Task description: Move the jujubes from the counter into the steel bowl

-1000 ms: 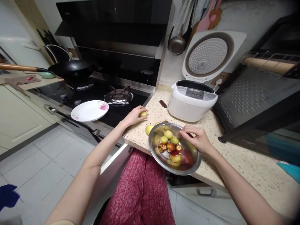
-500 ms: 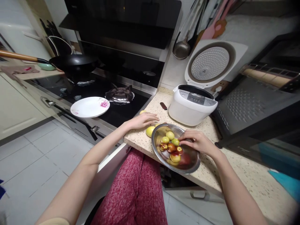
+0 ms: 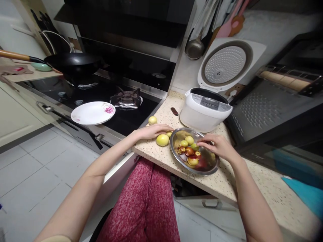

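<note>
A steel bowl (image 3: 212, 168) stands on the speckled counter with several green and reddish-brown jujubes (image 3: 189, 152) in it. From the right, my right hand (image 3: 219, 146) reaches over the rim, its fingers drawn together at a green jujube (image 3: 194, 146) near the middle. My left hand (image 3: 157, 130) lies with fingers stretched out beside the bowl's left rim, above the counter. Close below that hand sits a yellow oval fruit (image 3: 163, 140), and another yellow fruit (image 3: 152, 120) rests behind it. A further one is partly hidden between hand and bowl.
Behind the bowl stands a white rice cooker (image 3: 204, 116) with its lid raised. A small brown object (image 3: 174, 111) lies beside it. On the left, a floral plate (image 3: 93, 113) sits at the stove's front edge, and a wok (image 3: 75, 64) stands farther back.
The bowl has shifted slightly to the right and away from me, and my right hand has moved with it. More of the yellow fruits beside my left hand now shows.
</note>
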The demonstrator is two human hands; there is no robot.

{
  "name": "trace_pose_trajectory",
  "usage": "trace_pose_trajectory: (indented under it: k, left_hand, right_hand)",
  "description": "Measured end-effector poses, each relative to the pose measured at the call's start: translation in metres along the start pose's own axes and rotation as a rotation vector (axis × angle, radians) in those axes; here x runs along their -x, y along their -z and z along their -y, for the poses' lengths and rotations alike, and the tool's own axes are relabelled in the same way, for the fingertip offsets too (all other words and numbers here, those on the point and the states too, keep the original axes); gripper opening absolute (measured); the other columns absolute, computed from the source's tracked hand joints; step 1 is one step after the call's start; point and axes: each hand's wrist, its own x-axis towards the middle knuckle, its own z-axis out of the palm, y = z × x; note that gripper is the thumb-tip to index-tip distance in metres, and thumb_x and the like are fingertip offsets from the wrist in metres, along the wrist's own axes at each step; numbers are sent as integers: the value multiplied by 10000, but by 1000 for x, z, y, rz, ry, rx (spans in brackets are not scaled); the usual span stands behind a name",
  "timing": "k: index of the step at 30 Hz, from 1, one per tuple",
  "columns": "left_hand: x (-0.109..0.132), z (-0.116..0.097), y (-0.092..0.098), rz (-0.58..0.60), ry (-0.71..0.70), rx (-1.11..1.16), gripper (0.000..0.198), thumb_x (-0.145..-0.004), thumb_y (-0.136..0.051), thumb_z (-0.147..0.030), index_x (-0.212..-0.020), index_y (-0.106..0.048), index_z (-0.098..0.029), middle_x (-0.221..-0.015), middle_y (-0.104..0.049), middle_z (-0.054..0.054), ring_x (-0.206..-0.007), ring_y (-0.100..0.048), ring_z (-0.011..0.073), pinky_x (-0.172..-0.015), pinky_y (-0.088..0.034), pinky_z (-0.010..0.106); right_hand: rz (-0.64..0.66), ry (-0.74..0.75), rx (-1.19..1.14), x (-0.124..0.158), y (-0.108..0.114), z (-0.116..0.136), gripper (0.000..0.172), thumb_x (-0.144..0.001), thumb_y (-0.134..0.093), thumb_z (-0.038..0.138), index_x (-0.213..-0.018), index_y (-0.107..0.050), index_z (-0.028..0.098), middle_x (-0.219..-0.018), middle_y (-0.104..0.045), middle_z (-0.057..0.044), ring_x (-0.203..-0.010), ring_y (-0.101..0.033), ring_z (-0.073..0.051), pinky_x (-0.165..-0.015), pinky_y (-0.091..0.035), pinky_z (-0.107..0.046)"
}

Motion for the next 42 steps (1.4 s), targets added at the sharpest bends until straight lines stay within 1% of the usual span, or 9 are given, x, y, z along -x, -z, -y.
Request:
trace_pose_trajectory:
  k: [6,15,20,24,28,30,32,36,42]
  left_hand:
    - [-2,0,-4,28,-42,54,519,-921,-532,22,-1312,-670,-291,-1439,-652,55,-1339,-628,207,-1150,-519,424]
    - [0,4,-5,-25,3,-133,351,-945,-556,-53,-1229,-651,-236,-1224,-727,83,-1115,-710,217,-952,-582,367]
    - [1,4,-2,7,-34,-170,377,-971,-550,-87,-1294,-627,-266,-1248,-681,82,-1144,-682,206,-977,-573,359]
    - [0,-3,5,-116,-37,-175,353,-1017,-544,-165,-1343,-616,-282,-1270,-641,101,-1188,-648,222,-1036,-550,413]
    - [-2,-30,8,-228,-57,-137,362,-1038,-539,-214,-1387,-598,-291,-1299,-623,107,-1234,-616,236,-1097,-508,453]
    - [-6,-50,3,-157,-82,-105,395,-1042,-535,-219,-1421,-577,-325,-1339,-616,97,-1279,-597,242,-1127,-489,462]
    - [-10,-67,-4,13,-109,-78,422,-1043,-533,-219,-1443,-561,-348,-1373,-604,98,-1305,-588,244,-1128,-496,448]
    - [-21,-81,-18,228,-118,-44,396,-1045,-524,-203,-1403,-607,-348,-1372,-620,94,-1270,-629,235,-1092,-523,404]
    - [-30,-82,-23,312,-50,-21,292,-1051,-530,-234,-1282,-701,-290,-1239,-709,79,-1142,-694,212,-1021,-551,378]
  right_hand:
    - [-7,80,-9,-4,-11,10,329,-1011,-586,446,-910,-796,213,-879,-788,-93,-777,-718,-231,-722,-523,-333]
    - [-44,101,-14,-6,-17,11,316,-1020,-582,421,-919,-791,206,-868,-778,-88,-769,-706,-227,-716,-503,-328]
    - [-32,99,0,-6,-18,11,346,-1029,-565,439,-932,-796,200,-877,-781,-89,-783,-705,-223,-729,-504,-325]
    - [-24,115,43,-7,-18,12,370,-1045,-540,448,-943,-788,192,-891,-780,-82,-797,-703,-212,-735,-494,-310]
    - [-21,134,75,-7,-16,15,366,-1054,-533,429,-943,-778,181,-878,-773,-76,-782,-697,-201,-725,-478,-296]
    - [-26,136,91,-7,-16,16,365,-1058,-529,424,-946,-775,179,-871,-768,-76,-778,-692,-196,-721,-472,-291]
    - [-40,135,107,-7,-17,16,367,-1056,-535,429,-935,-775,179,-860,-762,-76,-767,-684,-192,-715,-465,-289]
    - [-45,142,109,-8,-18,14,350,-1045,-564,417,-916,-775,169,-841,-754,-76,-756,-676,-187,-710,-456,-288]
    - [-52,131,121,-9,-19,14,279,-1035,-587,343,-933,-775,164,-841,-747,-71,-766,-663,-185,-702,-437,-278]
